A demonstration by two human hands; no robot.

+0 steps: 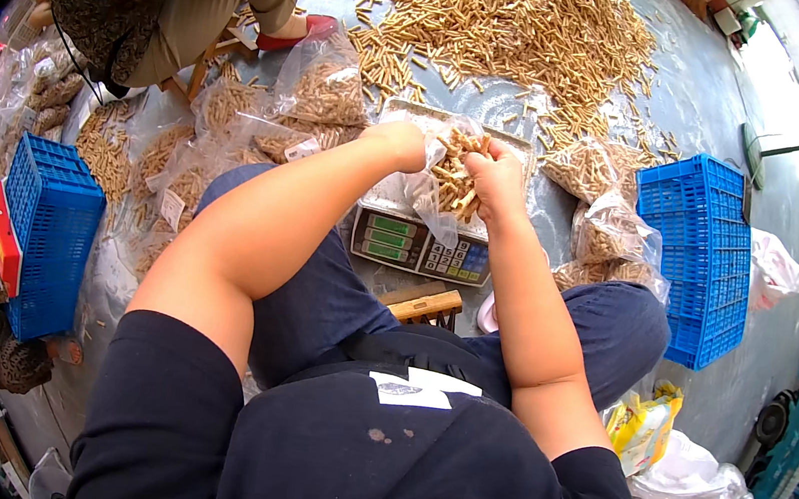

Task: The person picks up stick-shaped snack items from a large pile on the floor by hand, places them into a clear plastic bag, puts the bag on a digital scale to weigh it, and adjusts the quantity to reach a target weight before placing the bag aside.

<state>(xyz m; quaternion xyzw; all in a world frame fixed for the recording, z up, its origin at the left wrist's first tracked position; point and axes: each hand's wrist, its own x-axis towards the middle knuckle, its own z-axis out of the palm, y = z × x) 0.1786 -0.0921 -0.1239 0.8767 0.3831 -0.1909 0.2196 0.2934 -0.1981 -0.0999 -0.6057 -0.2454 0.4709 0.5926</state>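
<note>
My left hand (399, 145) grips the edge of a clear plastic bag (424, 196) above a digital weighing scale (396, 187). At the bag's mouth my right hand (497, 179) is closed around a bunch of short tan root-like sticks (457, 170). Whether its fingers also hold the plastic cannot be told. The scale's green displays and number keys face me. Beyond it, a large heap of the same sticks (505, 21) spreads over the floor.
Filled bags lie left (326, 88) and right (592, 169) of the scale. A blue plastic crate (693, 258) stands at right, another blue crate (49, 234) at left. A seated person (175, 0) works at upper left. A wooden stool edge (426, 304) shows between my legs.
</note>
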